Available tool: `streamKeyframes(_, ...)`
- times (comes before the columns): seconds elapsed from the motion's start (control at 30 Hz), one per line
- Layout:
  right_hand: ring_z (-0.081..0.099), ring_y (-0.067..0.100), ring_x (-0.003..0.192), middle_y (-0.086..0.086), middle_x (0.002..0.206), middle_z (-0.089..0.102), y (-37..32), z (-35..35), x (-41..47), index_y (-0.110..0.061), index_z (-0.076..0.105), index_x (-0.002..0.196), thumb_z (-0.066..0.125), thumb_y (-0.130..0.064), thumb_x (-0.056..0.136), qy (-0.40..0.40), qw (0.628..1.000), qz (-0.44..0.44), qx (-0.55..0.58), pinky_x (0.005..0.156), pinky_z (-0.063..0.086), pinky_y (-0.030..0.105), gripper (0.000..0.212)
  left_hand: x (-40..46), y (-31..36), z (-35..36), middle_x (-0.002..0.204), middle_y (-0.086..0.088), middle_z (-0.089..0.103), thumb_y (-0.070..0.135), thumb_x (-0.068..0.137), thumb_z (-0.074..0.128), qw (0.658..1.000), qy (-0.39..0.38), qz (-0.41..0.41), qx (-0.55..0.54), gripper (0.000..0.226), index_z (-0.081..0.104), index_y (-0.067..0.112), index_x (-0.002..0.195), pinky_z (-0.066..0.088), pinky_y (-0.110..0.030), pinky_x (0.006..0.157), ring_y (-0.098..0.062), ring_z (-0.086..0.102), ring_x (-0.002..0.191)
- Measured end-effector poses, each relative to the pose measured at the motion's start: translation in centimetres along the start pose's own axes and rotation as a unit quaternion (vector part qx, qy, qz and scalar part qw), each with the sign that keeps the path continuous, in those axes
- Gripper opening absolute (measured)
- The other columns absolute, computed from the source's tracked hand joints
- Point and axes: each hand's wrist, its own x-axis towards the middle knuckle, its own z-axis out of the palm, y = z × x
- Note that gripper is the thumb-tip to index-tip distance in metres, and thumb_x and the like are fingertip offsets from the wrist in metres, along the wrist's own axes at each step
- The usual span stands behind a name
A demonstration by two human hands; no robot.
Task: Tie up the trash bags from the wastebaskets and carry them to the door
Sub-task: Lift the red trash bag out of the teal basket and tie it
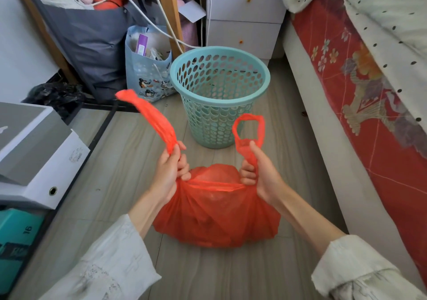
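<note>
A full red plastic trash bag [217, 212] sits on the floor in front of me, out of its basket. My left hand [169, 170] grips the bag's left handle, whose free end sticks up and to the left. My right hand [256, 170] grips the right handle, and its loop stands above my thumb. The two handles are held apart, untied. Just beyond the bag stands a teal perforated wastebasket [219, 91], upright, with no liner in it.
A bed with a red patterned sheet [360, 87] runs along the right. White drawers [245, 15] stand behind the basket. A blue paper bag [145, 78] and a grey bag [92, 45] sit at left rear, white boxes [39, 158] at near left.
</note>
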Motion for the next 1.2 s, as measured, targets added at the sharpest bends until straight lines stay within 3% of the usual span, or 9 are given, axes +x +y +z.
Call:
streamKeyframes(0.1,0.021,0.001,0.026,-0.009,0.039,0.029,0.4,0.1,0.3,-0.02,0.033,0.063,0.03,-0.045,0.096,0.014,1.0,0.017,-0.017,0.029,0.013,0.007,0.042,-0.1,0.1,0.7,0.039,0.012,0.026,0.028,0.099,0.027,0.999,0.007,-0.036,0.019,0.023,0.043,0.021,0.084,0.019,-0.012,0.032,-0.001,0.018,0.03)
streamKeyframes(0.27,0.022,-0.003,0.025,0.003,0.062,0.043,1.1,-0.8,0.3,-0.014,0.042,0.077,0.031,-0.013,0.1,0.051,0.992,-0.043,-0.105,0.029,0.015,0.006,0.025,-0.1,0.0,1.0,0.049,0.008,0.028,0.028,0.096,0.024,0.992,-0.021,-0.121,-0.017,0.03,0.051,0.018,0.101,0.027,-0.016,0.035,-0.003,0.021,0.033)
streamKeyframes(0.47,0.023,-0.001,0.022,0.006,0.063,0.065,1.4,-0.7,0.6,-0.001,0.044,0.109,0.032,-0.011,0.1,0.007,0.982,-0.018,-0.185,0.029,0.016,0.006,0.017,-0.9,-0.7,1.3,0.06,0.002,0.023,0.019,0.099,0.032,0.991,-0.042,-0.058,0.113,0.016,0.044,0.018,0.088,0.026,-0.012,0.034,0.001,0.025,0.035)
streamKeyframes(0.53,0.027,0.0,0.023,0.0,0.046,0.061,1.4,-0.9,0.4,0.007,0.053,0.098,0.033,-0.014,0.1,-0.005,0.977,0.007,-0.214,0.027,0.016,0.009,0.029,-0.9,-0.8,1.3,0.06,0.001,0.022,0.018,0.099,0.034,0.989,-0.046,-0.06,0.127,0.018,0.043,0.016,0.084,0.028,-0.012,0.035,0.001,0.025,0.035)
streamKeyframes(0.63,0.027,-0.001,0.024,0.006,0.054,0.047,1.3,-0.9,0.4,-0.005,0.047,0.068,0.035,-0.013,0.099,0.028,0.975,-0.005,-0.222,0.026,0.017,0.009,0.035,-1.1,-0.7,1.5,0.055,0.004,0.025,0.015,0.098,0.036,0.985,-0.079,-0.062,0.14,0.022,0.045,0.012,0.078,0.032,-0.014,0.038,0.0,0.025,0.035)
streamKeyframes(0.8,0.023,-0.001,0.025,-0.005,0.051,0.029,1.7,-0.5,0.8,-0.02,0.04,0.063,0.04,-0.004,0.089,0.054,0.952,0.0,-0.301,0.029,0.016,0.012,0.031,-1.4,-0.8,1.7,0.041,0.014,0.034,0.014,0.096,0.04,0.973,-0.131,-0.088,0.17,0.022,0.044,0.012,0.075,0.034,-0.014,0.038,0.0,0.026,0.035)
streamKeyframes(0.97,0.023,0.001,0.039,-0.012,0.051,0.027,1.8,-0.3,0.5,-0.024,0.045,0.071,0.053,-0.037,0.088,-0.081,0.961,0.017,-0.265,0.035,0.017,0.016,0.023,-1.4,-1.2,2.0,0.036,0.012,0.034,0.013,0.094,0.046,0.957,-0.116,-0.101,0.244,0.021,0.048,0.012,0.073,0.031,-0.015,0.035,0.0,0.027,0.031)
streamKeyframes(1.1,0.028,0.002,0.027,-0.01,0.033,0.032,2.0,-0.4,1.0,-0.014,0.047,0.065,0.042,-0.044,0.093,0.017,0.986,-0.049,-0.157,0.03,0.02,0.013,0.041,-1.6,-1.9,2.4,0.045,0.005,0.036,0.011,0.091,0.052,0.933,-0.154,-0.099,0.311,0.021,0.053,0.012,0.071,0.037,-0.016,0.038,0.0,0.03,0.031)
streamKeyframes(1.2,0.027,0.003,0.025,-0.009,0.03,0.029,1.4,-0.4,0.9,-0.016,0.055,0.054,0.03,-0.042,0.098,-0.018,0.999,-0.015,-0.043,0.031,0.021,0.013,0.057,-1.3,-1.7,1.7,0.042,0.008,0.04,0.011,0.09,0.053,0.957,-0.134,-0.143,0.215,0.017,0.058,0.012,0.074,0.041,-0.017,0.041,-0.002,0.032,0.032)
